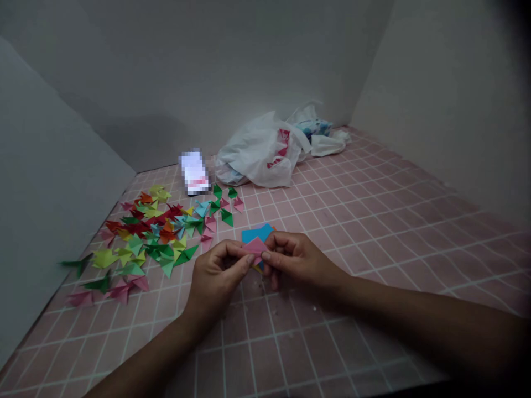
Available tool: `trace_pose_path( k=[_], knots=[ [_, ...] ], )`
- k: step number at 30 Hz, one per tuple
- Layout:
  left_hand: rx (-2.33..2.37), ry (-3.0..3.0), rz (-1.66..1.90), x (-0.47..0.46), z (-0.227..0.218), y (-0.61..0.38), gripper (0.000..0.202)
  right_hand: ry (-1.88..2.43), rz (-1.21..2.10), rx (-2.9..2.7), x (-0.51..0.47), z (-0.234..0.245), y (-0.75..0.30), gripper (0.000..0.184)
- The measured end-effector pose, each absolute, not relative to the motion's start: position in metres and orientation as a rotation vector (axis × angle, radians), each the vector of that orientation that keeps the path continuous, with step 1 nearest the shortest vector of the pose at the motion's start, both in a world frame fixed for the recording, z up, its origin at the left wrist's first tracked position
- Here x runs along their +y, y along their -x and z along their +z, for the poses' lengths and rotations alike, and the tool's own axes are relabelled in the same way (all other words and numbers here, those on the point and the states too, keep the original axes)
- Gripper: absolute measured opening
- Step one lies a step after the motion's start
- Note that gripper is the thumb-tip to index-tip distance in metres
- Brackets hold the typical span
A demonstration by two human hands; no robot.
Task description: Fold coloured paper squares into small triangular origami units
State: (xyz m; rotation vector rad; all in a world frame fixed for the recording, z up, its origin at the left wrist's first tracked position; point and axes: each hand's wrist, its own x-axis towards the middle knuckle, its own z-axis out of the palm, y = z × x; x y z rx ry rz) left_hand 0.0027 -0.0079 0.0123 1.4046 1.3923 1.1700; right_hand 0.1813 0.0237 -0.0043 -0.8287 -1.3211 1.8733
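My left hand (218,276) and my right hand (296,260) meet above the pink tiled floor (373,221). Both pinch a small pink paper piece (255,245) between thumb and fingers. Just behind it a small stack of paper slips lies on the floor, with a blue slip (256,232) on top and an orange edge showing underneath. To the left, several folded paper triangles (153,232) in green, red, yellow, pink and light blue are scattered over the tiles.
A white plastic bag (259,152) with red print lies at the back, with another crumpled bag (319,132) behind it. A blurred white packet (194,172) sits by the triangles. Grey walls close in on the left, back and right.
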Motion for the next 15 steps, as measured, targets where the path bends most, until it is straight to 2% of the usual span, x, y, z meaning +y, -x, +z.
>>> trace_pose_path(
  k=[9,15],
  knots=[
    [1.424,-1.315,1.158,-0.0082,0.0156,-0.0045,0.014,0.838,1.889,-1.296,0.0215,-0.0021,-0.1791,0.022],
    [1.446,-1.302,1.159,-0.0078,0.016,-0.0056,0.015,0.845,1.883,-1.305,0.0215,-0.0026,-0.1793,0.026]
  ],
)
